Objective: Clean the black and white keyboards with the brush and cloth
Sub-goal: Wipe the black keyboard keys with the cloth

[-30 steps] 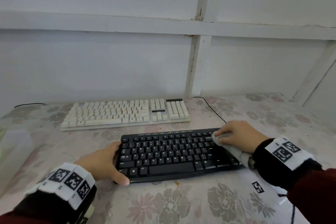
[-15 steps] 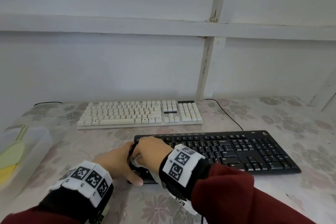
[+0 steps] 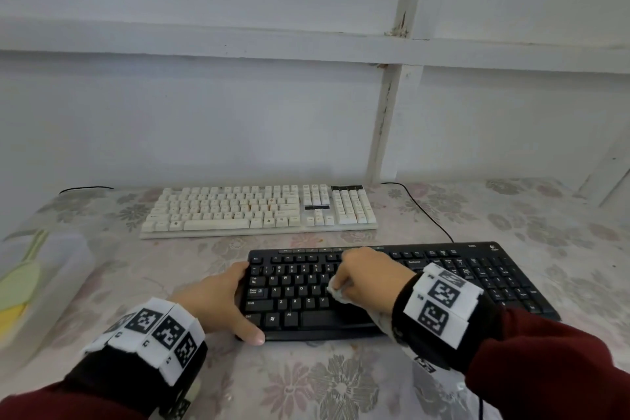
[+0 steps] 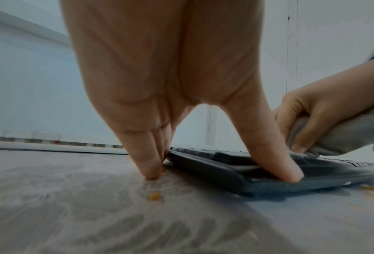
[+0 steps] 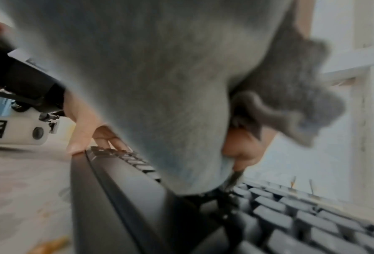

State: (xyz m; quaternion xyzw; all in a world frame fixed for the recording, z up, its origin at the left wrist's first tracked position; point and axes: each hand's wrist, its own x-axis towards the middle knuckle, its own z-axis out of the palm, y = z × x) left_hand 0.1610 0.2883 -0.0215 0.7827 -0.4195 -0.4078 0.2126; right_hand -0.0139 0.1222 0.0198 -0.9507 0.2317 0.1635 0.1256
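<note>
I was partway through wiping the black keyboard [image 3: 392,286], which lay on the bench under both hands. My right hand [image 3: 366,280] clutched the grey cloth [image 4: 342,137] against the letter keys; my left hand [image 3: 218,300] braced its end, thumb on the front edge. Next, I judged, came strokes rightward, then the white keyboard [image 3: 259,210] beyond my hands. The keys looked matte, crumbs nearby.

**Two keyboards and a cloth**

The black keyboard [image 3: 402,286] lies flat at the near edge of the table. A bunched pale grey cloth [image 3: 338,293] rests on its left keys. The white keyboard [image 3: 259,210] lies flat beyond, further left.
</note>
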